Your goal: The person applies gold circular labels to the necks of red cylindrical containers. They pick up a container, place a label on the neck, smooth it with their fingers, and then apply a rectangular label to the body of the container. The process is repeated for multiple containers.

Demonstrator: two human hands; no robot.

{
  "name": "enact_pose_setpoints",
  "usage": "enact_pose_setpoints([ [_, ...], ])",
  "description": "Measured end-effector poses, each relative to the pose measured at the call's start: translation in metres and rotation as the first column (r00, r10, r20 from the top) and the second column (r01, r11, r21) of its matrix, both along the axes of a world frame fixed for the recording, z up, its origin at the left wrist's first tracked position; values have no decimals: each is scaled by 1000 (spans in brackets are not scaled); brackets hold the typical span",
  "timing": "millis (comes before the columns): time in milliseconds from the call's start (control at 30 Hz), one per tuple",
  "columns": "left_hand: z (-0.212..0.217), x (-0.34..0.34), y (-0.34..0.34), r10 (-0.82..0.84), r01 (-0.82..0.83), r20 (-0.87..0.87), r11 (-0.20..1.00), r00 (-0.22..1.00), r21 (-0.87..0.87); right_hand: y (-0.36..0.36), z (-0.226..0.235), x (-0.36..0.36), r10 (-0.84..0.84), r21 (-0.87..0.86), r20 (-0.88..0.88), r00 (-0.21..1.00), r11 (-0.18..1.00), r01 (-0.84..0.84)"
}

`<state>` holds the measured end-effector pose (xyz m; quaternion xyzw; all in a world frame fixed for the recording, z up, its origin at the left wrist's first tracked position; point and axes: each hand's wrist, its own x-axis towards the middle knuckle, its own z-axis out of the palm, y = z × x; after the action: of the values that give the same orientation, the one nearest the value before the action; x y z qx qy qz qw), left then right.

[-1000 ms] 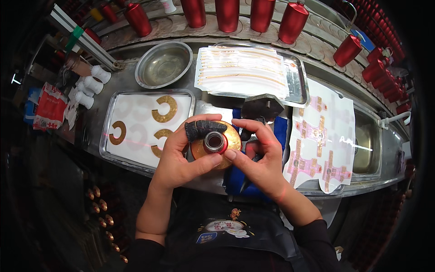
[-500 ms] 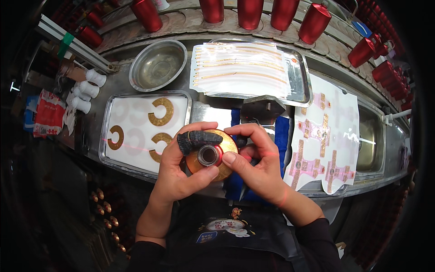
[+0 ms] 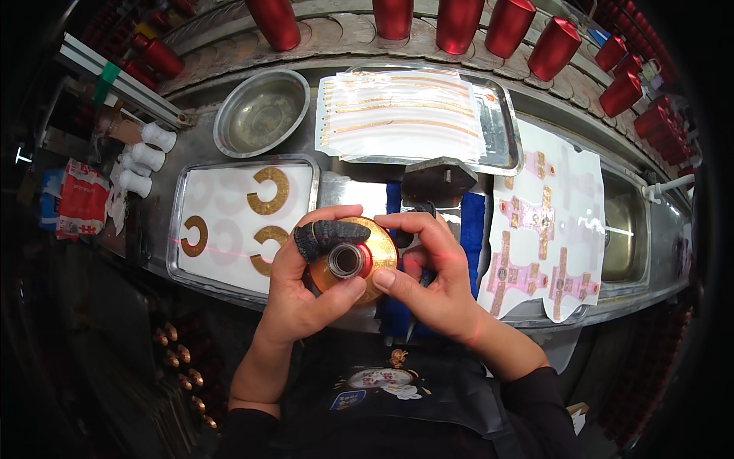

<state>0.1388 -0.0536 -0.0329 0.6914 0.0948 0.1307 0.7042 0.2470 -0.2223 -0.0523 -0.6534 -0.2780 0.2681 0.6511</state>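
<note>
Both of my hands hold one bottle, its round open neck (image 3: 345, 262) turned up toward me. A gold C-shaped decal (image 3: 384, 246) covers much of its shoulder, with a little red showing beside the neck. My left hand (image 3: 300, 287) wraps the left side; a dark knitted finger cover (image 3: 332, 236) on one finger lies across the shoulder behind the neck. On the right side my right hand (image 3: 436, 279) grips the rim, thumb pressed on the decal and index finger along the far edge. The bottle's body is hidden under the shoulder and hands.
To the left, a tray (image 3: 177, 252) bears gold C-shaped decals on white paper; a metal bowl (image 3: 264, 113) stands behind it. Another tray (image 3: 508, 126) carries gold-striped sheets. Pink-and-gold decal sheets (image 3: 562, 183) lie right, beside a sink (image 3: 631, 264). Red bottles (image 3: 459, 27) line a conveyor (image 3: 344, 50) beyond.
The red bottles on the conveyor have shifted to the right. The held bottle has moved slightly left in view, and my right thumb still presses its decal.
</note>
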Motion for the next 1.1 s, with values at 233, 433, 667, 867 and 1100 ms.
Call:
enact_pose_setpoints([
  [233,-1,-3,10,-120,121,25,991,992,-57,-11,-7,32,-141,159,-762,633,905,394],
  [433,-3,-9,18,-86,99,-93,986,992,136,-13,40,-22,-122,111,435,892,990,82],
  [667,-14,-5,11,-68,70,-18,986,998,154,-10,20,30,-232,87,489,841,972,217],
  [867,-14,-11,-1,-7,8,-19,999,1000,53,-1,-1,28,-273,128,467,841,962,242],
  [1100,-17,-7,-1,-8,6,10,983,1000,185,-6,2,23,-307,186,565,766,952,245],
])
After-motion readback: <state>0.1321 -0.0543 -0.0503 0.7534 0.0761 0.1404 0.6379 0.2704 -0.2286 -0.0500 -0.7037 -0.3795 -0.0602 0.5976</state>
